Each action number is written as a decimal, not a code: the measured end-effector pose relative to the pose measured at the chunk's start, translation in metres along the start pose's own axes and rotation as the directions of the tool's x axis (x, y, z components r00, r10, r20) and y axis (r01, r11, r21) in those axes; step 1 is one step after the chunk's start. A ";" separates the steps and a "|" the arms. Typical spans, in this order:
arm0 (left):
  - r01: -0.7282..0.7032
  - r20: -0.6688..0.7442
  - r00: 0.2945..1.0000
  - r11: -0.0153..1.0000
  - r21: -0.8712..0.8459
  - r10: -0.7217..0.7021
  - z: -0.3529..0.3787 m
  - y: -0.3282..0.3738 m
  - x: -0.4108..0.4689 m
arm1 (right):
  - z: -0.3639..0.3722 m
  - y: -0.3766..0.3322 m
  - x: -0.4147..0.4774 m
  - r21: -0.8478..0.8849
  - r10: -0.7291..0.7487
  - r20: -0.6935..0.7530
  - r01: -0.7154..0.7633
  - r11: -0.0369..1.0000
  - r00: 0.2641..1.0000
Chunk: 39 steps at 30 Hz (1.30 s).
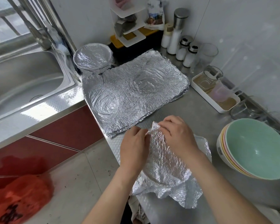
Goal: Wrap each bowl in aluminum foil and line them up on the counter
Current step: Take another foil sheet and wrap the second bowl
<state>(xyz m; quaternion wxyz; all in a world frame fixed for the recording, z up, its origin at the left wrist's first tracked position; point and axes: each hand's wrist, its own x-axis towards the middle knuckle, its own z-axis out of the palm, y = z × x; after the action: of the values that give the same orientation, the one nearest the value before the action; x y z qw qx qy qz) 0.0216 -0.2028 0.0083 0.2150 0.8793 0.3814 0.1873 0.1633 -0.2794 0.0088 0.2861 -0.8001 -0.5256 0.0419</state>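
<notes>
A bowl covered by a crinkled foil sheet (166,167) sits on the steel counter near the front edge. My left hand (133,147) pinches the foil at its far left rim. My right hand (176,135) pinches the raised far corner of the same sheet. A stack of bare bowls, mint green on top (255,149), stands at the right. One foil-wrapped bowl (92,57) stands at the back next to the sink. A pile of flat foil sheets (132,92) with round bowl imprints lies between it and my hands.
A steel sink (24,81) lies to the left. Salt shakers and jars (183,46) line the back wall, with a white tray of glasses (217,92) at the right. A red bag (18,198) lies on the floor below.
</notes>
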 end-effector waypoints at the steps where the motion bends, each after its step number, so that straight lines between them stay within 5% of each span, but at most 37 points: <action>1: -0.016 0.001 1.000 1.000 -0.007 0.016 0.001 0.001 0.002 | 0.000 0.002 -0.002 -0.008 0.003 -0.005 -0.003 1.000 1.000; 15: 0.053 0.047 0.997 0.999 -0.001 -0.053 -0.003 -0.002 -0.003 | 0.013 -0.007 0.008 0.003 -0.093 0.184 0.094 0.996 0.978; 22: 0.016 0.057 0.998 1.000 -0.018 -0.015 0.000 -0.001 0.004 | 0.002 0.002 0.005 -0.011 0.016 0.117 -0.014 1.000 0.993; 32: 0.151 0.078 0.985 0.989 0.006 -0.151 -0.006 -0.004 -0.008 | 0.016 -0.016 0.011 -0.059 -0.099 0.146 0.108 0.992 0.984; 39: 0.131 0.100 0.987 0.991 -0.018 -0.128 -0.011 0.001 0.002 | -0.002 0.005 -0.006 -0.040 0.156 -0.032 -0.157 0.987 0.987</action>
<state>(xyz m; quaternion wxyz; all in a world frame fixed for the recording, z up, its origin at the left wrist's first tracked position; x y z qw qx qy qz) 0.0184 -0.1997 0.0181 0.2562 0.8582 0.4242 0.1338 0.1658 -0.2872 0.0066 0.2725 -0.8453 -0.4577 0.0418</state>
